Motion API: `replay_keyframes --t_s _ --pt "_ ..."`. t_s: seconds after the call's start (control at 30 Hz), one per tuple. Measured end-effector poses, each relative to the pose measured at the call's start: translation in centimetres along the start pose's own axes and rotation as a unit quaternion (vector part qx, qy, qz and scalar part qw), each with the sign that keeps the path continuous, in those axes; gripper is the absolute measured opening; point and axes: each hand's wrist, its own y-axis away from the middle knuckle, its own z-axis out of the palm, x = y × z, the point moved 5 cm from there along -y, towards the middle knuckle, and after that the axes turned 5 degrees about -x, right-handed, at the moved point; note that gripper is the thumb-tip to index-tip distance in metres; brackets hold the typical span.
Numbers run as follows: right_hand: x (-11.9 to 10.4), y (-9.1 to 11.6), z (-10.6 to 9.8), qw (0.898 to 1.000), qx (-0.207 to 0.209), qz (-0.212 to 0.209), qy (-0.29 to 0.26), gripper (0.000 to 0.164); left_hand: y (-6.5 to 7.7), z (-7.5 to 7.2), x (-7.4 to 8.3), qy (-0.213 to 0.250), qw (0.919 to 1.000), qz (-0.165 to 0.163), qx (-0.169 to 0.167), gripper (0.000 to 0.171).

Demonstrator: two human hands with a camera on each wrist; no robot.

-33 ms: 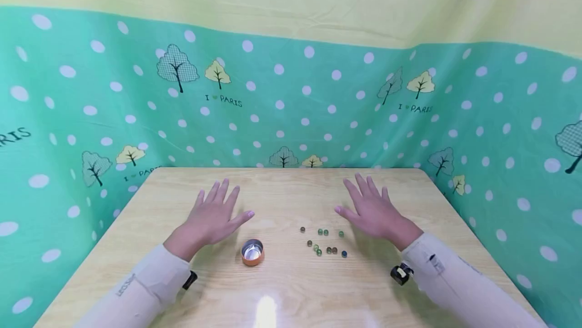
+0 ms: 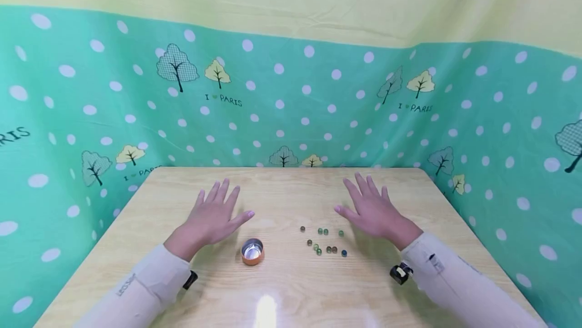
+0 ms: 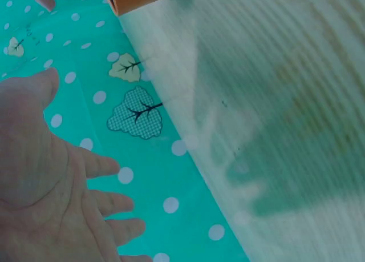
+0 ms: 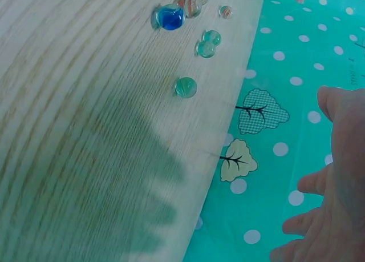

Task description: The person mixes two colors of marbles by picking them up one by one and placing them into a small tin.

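Note:
My left hand (image 2: 212,220) is held over the table with palm down and fingers spread, and there is nothing in it. Just to the right of its wrist stands a small round cup (image 2: 252,258), orange outside and shiny silver inside. My right hand (image 2: 375,213) is held the same way on the other side, fingers straight and apart. Between the cup and the right hand lie several glass marbles, mostly green, with some brownish ones and a blue marble (image 2: 344,253) nearest the right forearm. In the right wrist view a green marble (image 4: 186,87) lies beside the hand's shadow.
The light wooden table (image 2: 291,292) reaches back to a green dotted curtain (image 2: 291,90), which also closes off the left and right sides. Dark camera mounts (image 2: 400,273) sit beneath both wrists. A bright glare spot shows near the front.

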Motion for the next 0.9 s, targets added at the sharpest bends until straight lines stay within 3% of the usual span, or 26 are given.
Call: replay_keyframes --t_s 0.1,0.3,0.47,0.63,0.9 --pt "0.0 -0.1 0.1 1.000 -0.002 0.001 -0.007 0.099 0.1 0.1 0.0 0.003 1.0000 -0.001 -0.002 0.097" --pt "0.3 -0.6 -0.2 0.996 -0.002 0.007 -0.084 0.094 0.4 0.2 0.8 0.043 0.9990 0.012 -0.004 0.097" --pt "0.3 -0.2 -0.6 0.988 -0.041 -0.014 -0.148 0.077 0.5 1.0 2.1 0.074 0.9954 0.032 -0.051 0.103" --pt "0.3 -0.1 -0.6 0.984 -0.068 -0.031 -0.159 0.047 0.9 1.4 2.8 0.071 0.9927 0.041 -0.088 0.105" --pt "0.5 -0.3 1.1 0.979 -0.104 -0.033 -0.174 0.037 1.9 2.6 3.0 0.096 0.9849 0.078 -0.121 0.099"
